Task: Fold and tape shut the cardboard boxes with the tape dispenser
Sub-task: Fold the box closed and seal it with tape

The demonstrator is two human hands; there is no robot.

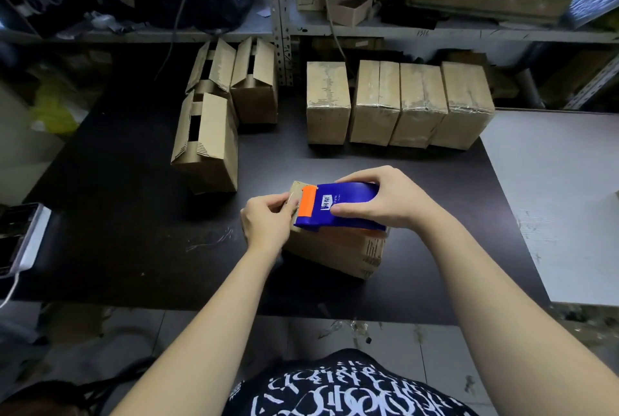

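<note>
A small cardboard box (338,253) lies on the dark table (134,214) in front of me. On top of it sits a blue tape dispenser (348,206) with an orange roller at its left end. My right hand (378,198) grips the dispenser from above, thumb on its near side. My left hand (268,221) holds the box's left end, its fingers curled over the top edge beside the orange roller. The box's top is mostly hidden under the dispenser and my hands.
Three boxes with open flaps (207,144) stand at the back left. A row of several taped boxes (398,104) stands at the back right. Shelving with clutter runs behind. A white surface (556,198) adjoins on the right; a device (20,238) sits at the left edge.
</note>
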